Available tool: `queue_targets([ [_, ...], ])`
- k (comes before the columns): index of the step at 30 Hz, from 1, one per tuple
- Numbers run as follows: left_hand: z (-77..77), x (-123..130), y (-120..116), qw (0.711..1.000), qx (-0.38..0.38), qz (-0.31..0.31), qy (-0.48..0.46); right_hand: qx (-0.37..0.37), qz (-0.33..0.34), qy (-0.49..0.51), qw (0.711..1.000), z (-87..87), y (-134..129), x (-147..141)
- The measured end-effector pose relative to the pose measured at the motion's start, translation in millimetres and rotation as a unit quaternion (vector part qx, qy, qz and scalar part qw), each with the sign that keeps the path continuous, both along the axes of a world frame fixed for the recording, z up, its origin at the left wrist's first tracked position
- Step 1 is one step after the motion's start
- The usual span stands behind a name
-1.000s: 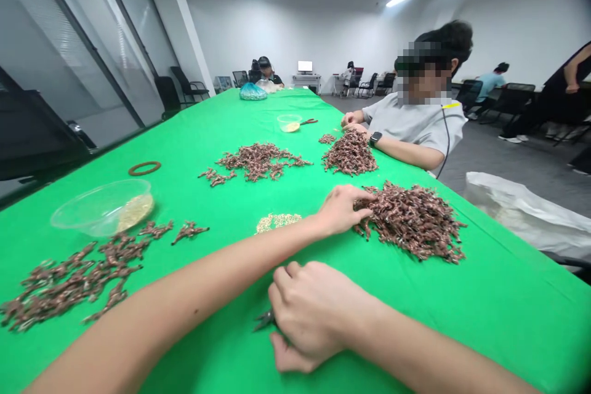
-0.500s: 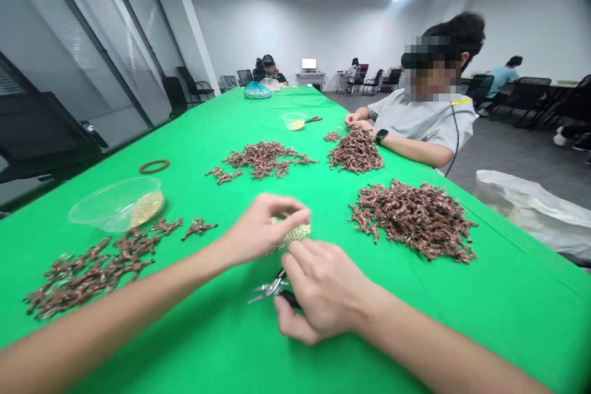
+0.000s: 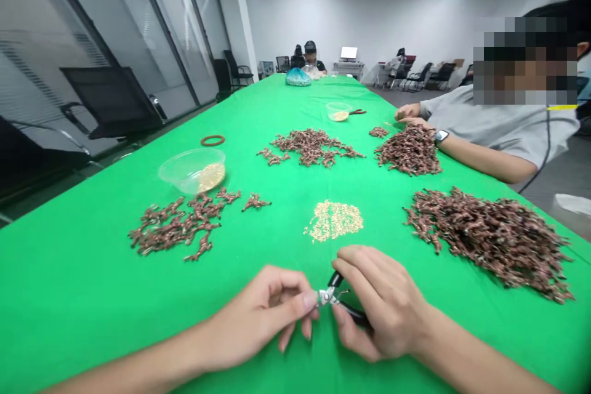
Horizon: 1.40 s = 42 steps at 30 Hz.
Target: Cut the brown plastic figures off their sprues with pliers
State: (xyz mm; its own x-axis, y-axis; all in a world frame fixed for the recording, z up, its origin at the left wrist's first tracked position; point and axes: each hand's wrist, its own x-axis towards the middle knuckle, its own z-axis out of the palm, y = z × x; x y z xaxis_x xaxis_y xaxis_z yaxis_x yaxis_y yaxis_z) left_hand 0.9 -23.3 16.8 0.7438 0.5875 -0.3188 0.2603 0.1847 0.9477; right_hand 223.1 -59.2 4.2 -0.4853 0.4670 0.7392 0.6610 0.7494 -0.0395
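My right hand (image 3: 381,301) is wrapped round the dark handles of small pliers (image 3: 328,295), whose metal jaws point left. At those jaws, the thumb and forefinger of my left hand (image 3: 272,314) are pinched together; what they hold, if anything, is too small to make out. Just beyond both hands, a flat patch of tiny gold-coloured pieces (image 3: 341,220) lies on the green cloth (image 3: 277,228). Several brown, horse-like figurines (image 3: 180,225) lie loosely to the left, with one figurine (image 3: 255,201) apart from them. A large heap of similar figurines (image 3: 489,237) is at right.
A clear plastic bowl (image 3: 184,172) holds more gold-coloured pieces at left, near a brown ring (image 3: 212,141). Farther off are two figurine piles, a small bowl (image 3: 338,112) and red-handled pliers (image 3: 357,112). A co-worker (image 3: 503,135) sits at the right edge.
My left hand has come back from the gold-coloured pieces to the pliers' jaws. The pliers have shifted nearer me in my right hand. The view has turned left.
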Motion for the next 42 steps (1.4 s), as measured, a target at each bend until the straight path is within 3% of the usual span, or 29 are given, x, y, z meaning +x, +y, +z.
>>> queue_targets([
  [8, -1.9, -7, -8, 1.0, 0.004, -0.012, 0.02, -0.002, 0.002, -0.06, 0.998, -6.5, -5, -9],
  [17, -1.0, -9, -4, 0.996, 0.046, 0.034, 0.072, -0.124, -0.045, -0.208, 0.969, -0.4, -7, -7],
  [22, 2.6, -7, -6, 0.994, 0.066, 0.041, 0.084, -0.087, -0.105, -0.201, 0.97, -1.3, -12, -19],
  [26, 5.3, -1, -13, 0.996, 0.028, 0.062, 0.06, -0.073, -0.145, -0.148, 0.975, -7.7, -16, -32],
  [34, 7.8, 0, -22, 0.996, -0.025, 0.075, 0.048, 0.039, -0.138, -0.114, 0.983, -9.8, -15, -21],
  [39, 15.3, -11, -12, 0.989, 0.091, 0.117, 0.022, 0.003, -0.13, -0.083, 0.988, -4.7, -9, -7],
  [42, 13.9, -12, 6, 0.962, 0.23, 0.132, 0.068, -0.039, -0.136, -0.065, 0.988, -8.1, -4, -2],
])
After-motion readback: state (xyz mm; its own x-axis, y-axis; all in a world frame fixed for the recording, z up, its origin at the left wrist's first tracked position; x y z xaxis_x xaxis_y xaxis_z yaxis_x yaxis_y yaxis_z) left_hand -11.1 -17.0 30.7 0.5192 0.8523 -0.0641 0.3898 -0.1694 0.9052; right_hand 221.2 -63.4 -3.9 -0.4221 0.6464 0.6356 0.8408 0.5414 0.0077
